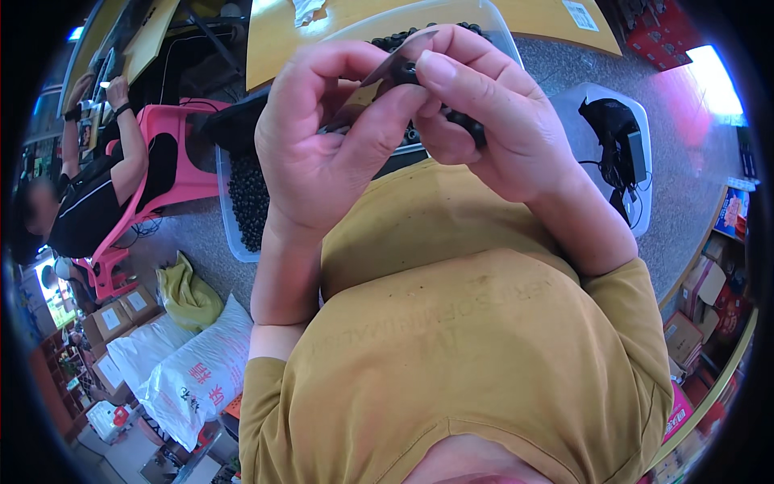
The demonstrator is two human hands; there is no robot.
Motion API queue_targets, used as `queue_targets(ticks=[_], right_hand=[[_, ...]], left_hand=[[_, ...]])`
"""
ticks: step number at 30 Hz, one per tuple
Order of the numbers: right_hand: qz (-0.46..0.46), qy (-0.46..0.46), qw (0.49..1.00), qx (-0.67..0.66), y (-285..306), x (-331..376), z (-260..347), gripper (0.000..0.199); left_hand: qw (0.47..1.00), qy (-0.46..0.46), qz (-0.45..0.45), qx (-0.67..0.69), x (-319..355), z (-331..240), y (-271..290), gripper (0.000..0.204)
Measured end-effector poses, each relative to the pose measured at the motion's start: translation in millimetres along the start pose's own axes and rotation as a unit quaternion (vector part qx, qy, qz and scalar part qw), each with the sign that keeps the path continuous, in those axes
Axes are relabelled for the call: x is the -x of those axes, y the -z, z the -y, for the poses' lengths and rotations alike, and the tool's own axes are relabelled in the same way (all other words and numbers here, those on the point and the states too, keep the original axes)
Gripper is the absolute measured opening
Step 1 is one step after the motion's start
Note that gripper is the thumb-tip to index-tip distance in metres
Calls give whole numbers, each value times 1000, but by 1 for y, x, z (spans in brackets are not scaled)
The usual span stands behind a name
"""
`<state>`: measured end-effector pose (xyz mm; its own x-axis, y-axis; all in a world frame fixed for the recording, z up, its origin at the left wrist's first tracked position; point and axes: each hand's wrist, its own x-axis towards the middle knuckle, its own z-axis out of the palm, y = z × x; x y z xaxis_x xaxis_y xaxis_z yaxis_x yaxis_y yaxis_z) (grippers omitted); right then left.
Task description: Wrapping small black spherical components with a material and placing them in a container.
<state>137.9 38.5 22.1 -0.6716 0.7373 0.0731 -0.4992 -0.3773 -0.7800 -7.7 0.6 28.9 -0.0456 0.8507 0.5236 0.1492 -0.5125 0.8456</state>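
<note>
Up close to the camera, both hands met over the person's chest. The left hand [322, 137] pinched a thin, dark, flat strip [395, 58] between thumb and fingers, while the right hand [492, 121] gripped a small black part [407, 73] against that strip, its fingers curled around more dark pieces. Just beneath them sat a clear plastic tub [230, 218] holding many small black beads [248, 202]. A second clear bin [645, 137] with black cables stood to the right. On the left, another person sat on a pink chair [173, 137].
</note>
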Motion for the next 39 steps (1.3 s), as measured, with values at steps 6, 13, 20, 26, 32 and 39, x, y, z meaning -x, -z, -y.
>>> queue_targets(ticks=[6,13,20,26,32,39], right_hand=[[18,-26,999,-40,1,1,2,19],[-6,-36,997,-61,-4,3,8,22],[-3,-47,997,-64,-7,2,6,22],[-8,-50,997,-63,-7,4,4,22],[-29,-44,998,-40,-6,4,1,21],[-56,-26,998,-31,-4,5,0,21]], left_hand=[[1000,-6,-9,8,2,2,-1,31],[993,10,-18,-112,5,-2,2,29],[986,-60,-11,-156,3,4,1,30],[964,-153,15,-218,-3,4,1,25],[942,-179,32,-283,-3,-1,-2,20],[932,-216,33,-289,-2,5,-7,21]])
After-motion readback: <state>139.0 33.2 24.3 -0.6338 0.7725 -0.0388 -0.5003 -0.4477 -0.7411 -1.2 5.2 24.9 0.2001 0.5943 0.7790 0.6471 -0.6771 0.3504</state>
